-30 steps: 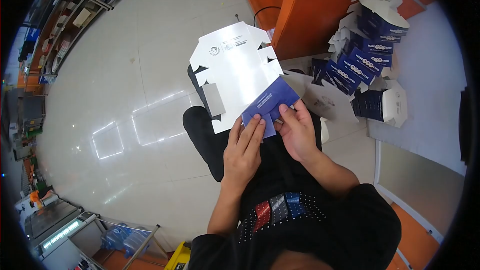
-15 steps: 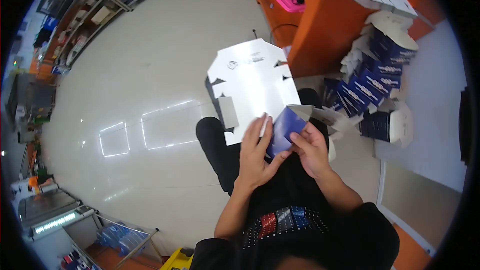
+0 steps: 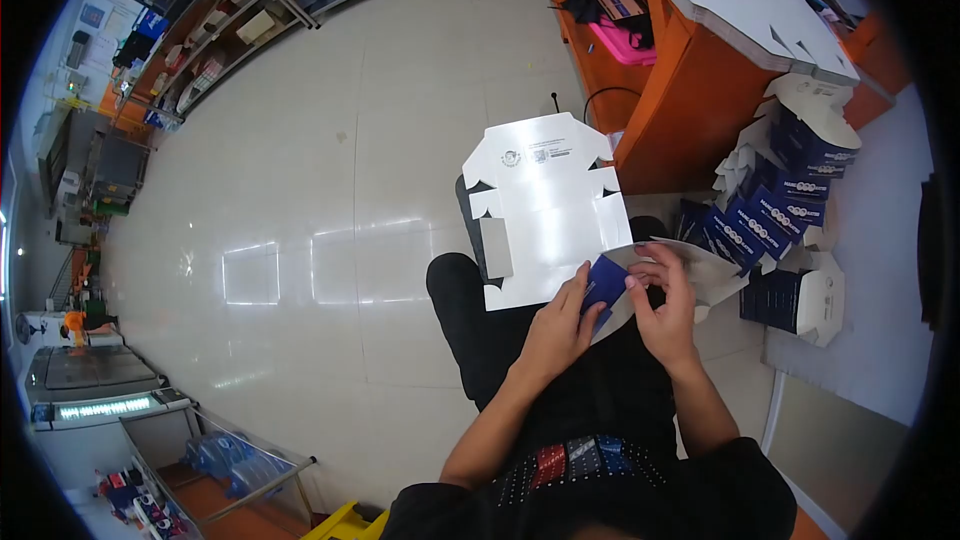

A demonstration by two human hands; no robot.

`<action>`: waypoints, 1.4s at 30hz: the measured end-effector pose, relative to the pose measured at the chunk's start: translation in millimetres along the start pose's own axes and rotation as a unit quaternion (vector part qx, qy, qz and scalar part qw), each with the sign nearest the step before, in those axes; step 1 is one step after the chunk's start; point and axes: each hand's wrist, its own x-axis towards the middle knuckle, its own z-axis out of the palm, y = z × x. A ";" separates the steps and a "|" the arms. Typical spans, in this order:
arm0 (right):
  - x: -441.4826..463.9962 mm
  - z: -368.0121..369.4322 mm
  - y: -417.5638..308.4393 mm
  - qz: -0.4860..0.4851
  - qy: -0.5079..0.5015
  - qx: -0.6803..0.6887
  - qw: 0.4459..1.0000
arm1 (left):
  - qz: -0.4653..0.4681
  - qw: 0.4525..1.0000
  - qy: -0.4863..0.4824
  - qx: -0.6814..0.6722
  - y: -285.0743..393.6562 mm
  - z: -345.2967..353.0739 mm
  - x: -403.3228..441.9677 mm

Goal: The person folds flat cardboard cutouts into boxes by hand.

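Observation:
A partly folded blue-and-white carton [image 3: 606, 285] is between my two hands over my lap. My left hand [image 3: 552, 340] grips its blue side, fingers pressed along the panel. My right hand [image 3: 667, 312] has its thumb by the blue panel and its curled fingers at the upper white flap; the palm side is partly hidden. On my knees, just beyond the hands, lies a flat white carton blank [image 3: 550, 210] with cut notches and small black print. The folded carton overlaps its near right corner.
Several folded blue cartons [image 3: 765, 215] are heaped at the right, beside an orange desk [image 3: 665, 105]. A stack of flat white blanks [image 3: 735, 5] lies on the desk. Shelves [image 3: 235, 15] stand far left, and a rack with blue water bottles [image 3: 235, 465] is at lower left.
The view has shifted, so the scene sits further right and lower. My right hand has moved up the carton to its white flap, and the blue panel has turned in my hands.

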 end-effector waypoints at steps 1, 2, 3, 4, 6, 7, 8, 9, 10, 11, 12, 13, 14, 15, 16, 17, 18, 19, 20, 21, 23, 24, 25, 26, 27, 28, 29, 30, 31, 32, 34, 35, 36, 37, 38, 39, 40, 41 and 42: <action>2.3 1.6 -6.5 -0.003 0.009 0.023 1.000 | 0.007 1.000 0.001 0.003 -0.3 0.0 0.0; 4.1 3.8 -15.0 -0.005 0.018 0.047 0.999 | 0.013 1.000 0.002 0.006 -0.8 -0.4 -0.6; 5.3 4.0 -21.5 -0.006 0.027 0.070 0.997 | 0.019 1.000 0.002 0.009 -0.7 -0.9 -1.6; 7.7 2.2 -25.4 -0.008 0.007 0.055 0.998 | 0.021 1.000 0.000 0.012 0.2 -1.7 -2.4; 12.6 -0.8 -29.3 -0.012 -0.035 0.024 0.999 | 0.025 1.000 -0.004 0.019 2.4 -4.4 -2.7; 11.7 -2.2 -28.2 -0.024 -0.044 0.035 0.998 | 0.019 1.000 -0.005 0.020 3.2 -6.2 -2.4; 10.1 -4.5 -26.1 -0.035 -0.054 0.046 0.997 | 0.012 1.000 -0.005 0.022 3.9 -8.2 -2.0; 8.4 -5.9 -24.9 -0.045 -0.065 0.058 0.995 | 0.005 1.000 -0.005 0.023 3.8 -10.1 -1.5; 6.7 -7.0 -29.8 -0.016 -0.069 0.054 0.996 | 0.015 1.000 0.004 0.027 2.8 -11.5 -1.9; 4.1 -4.4 -27.5 0.002 -0.072 0.046 0.996 | 0.024 0.999 0.011 0.029 1.5 -12.2 -2.5; -0.2 -0.8 -21.4 0.023 -0.076 0.037 0.996 | 0.032 0.999 0.017 0.030 0.6 -12.6 -3.5; -6.8 0.7 -15.4 0.048 -0.080 0.026 0.995 | 0.031 0.999 0.015 0.034 -0.1 -13.7 -3.0; -6.5 -0.6 -8.8 0.008 -0.075 -0.032 0.997 | 0.028 0.999 0.008 0.035 -1.1 -15.1 -2.0; -6.7 -3.8 -8.8 0.039 -0.091 0.005 0.995 | 0.023 0.999 -0.002 0.033 -1.8 -15.2 -3.5; -0.8 -11.9 -14.1 0.053 -0.117 -0.010 0.992 | 0.013 0.999 -0.009 0.038 2.4 -17.0 -4.4; 6.6 -20.7 -20.0 0.065 -0.141 -0.024 0.988 | 0.006 0.999 -0.016 0.044 7.2 -19.6 -3.6; 9.1 -24.4 -20.4 0.066 -0.142 -0.017 0.988 | 0.034 0.997 -0.011 0.074 7.3 -20.7 -3.4; 12.5 -27.2 -20.8 0.061 -0.141 -0.008 0.988 | 0.037 0.997 -0.012 0.064 5.4 -19.7 -4.2; 16.4 -31.0 -23.2 0.060 -0.159 -0.020 0.985 | 0.030 0.997 -0.019 0.069 7.7 -20.2 -4.4; 15.2 -31.5 -26.1 0.073 -0.161 -0.022 0.984 | 0.022 0.997 -0.024 0.075 11.2 -21.1 -4.4; 12.6 -27.8 -32.5 0.095 -0.167 -0.024 0.981 | 0.033 0.994 -0.005 0.100 15.2 -18.7 -4.5; 8.4 -23.8 -34.0 0.087 -0.151 -0.031 0.984 | 0.038 0.993 0.006 0.113 16.4 -16.9 -5.0; 5.0 -19.3 -34.7 0.073 -0.126 -0.039 0.989 | 0.031 0.992 0.010 0.121 17.2 -15.0 -6.5; 1.4 -15.1 -35.2 0.060 -0.102 -0.047 0.992 | 0.024 0.991 0.014 0.130 18.0 -12.7 -8.7; -2.4 -12.8 -35.9 0.047 -0.078 -0.055 0.994 | 0.016 0.990 0.017 0.138 18.7 -10.6 -11.0; -6.3 -12.9 -36.7 0.055 -0.080 -0.055 0.994 | 0.010 0.990 0.022 0.139 20.5 -8.8 -12.8; -11.2 -9.7 -38.1 0.057 -0.082 -0.060 0.993 | 0.005 0.990 0.028 0.140 24.0 -7.3 -13.5; -16.9 -4.0 -40.0 0.060 -0.082 -0.064 0.993 | 0.001 0.989 0.032 0.141 26.2 -5.6 -14.1; -21.9 0.0 -39.2 0.062 -0.081 -0.070 0.992 | -0.004 0.990 0.034 0.136 26.9 -3.9 -14.4; -27.7 4.0 -31.3 0.048 -0.069 -0.082 0.993 | -0.009 0.991 0.036 0.132 27.4 -2.4 -14.0; -25.5 3.2 -30.5 0.055 -0.059 -0.048 0.996 | -0.002 0.991 0.051 0.127 27.7 -1.9 -13.1; -24.2 2.4 -30.7 0.060 -0.053 -0.032 0.996 | 0.009 0.990 0.060 0.125 27.4 -3.5 -12.5; -22.9 0.2 -33.5 0.059 -0.061 -0.008 0.996 | 0.022 0.990 0.067 0.120 27.0 -4.2 -11.1; -21.2 -4.6 -38.3 0.059 -0.065 0.011 0.996 | 0.050 0.988 0.080 0.121 20.3 -4.2 -11.1; -20.8 -11.7 -42.7 0.063 -0.066 0.027 0.995 | 0.050 0.988 0.091 0.117 12.9 -5.9 -10.5; -22.1 -20.8 -46.0 0.046 -0.094 0.009 0.994 | 0.049 0.988 0.097 0.112 7.4 -8.0 -11.0; -21.9 -26.7 -43.5 -0.023 -0.111 -0.020 0.993 | -0.040 0.995 0.094 -0.015 7.7 -10.5 -12.6; -21.7 -33.1 -40.9 -0.095 -0.130 -0.049 0.986 | -0.132 0.978 0.088 -0.138 10.9 -13.6 -10.7; -29.0 -39.2 -39.8 -0.108 -0.194 -0.114 0.968 | -0.157 0.965 0.100 -0.186 17.8 -15.8 -6.5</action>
